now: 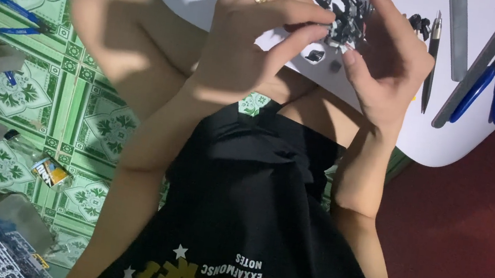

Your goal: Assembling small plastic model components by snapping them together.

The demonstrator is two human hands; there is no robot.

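Note:
Both of my hands meet over the near edge of a white board (450, 146) on my lap. My left hand (253, 44), with a gold ring on one finger, pinches a small black and grey plastic model assembly (343, 18) between thumb and fingers. My right hand (389, 56) closes around the same assembly from the right, its fingers over the top. Small dark loose parts (316, 55) lie on the board just under my hands.
Blue-handled nippers (490, 85), a dark pen-like knife (431, 61) and two grey files (459, 33) lie on the board's right side. A green patterned floor (32, 79) holds blue pliers (18, 16), a small bottle (43, 166) and a parts frame (3, 250).

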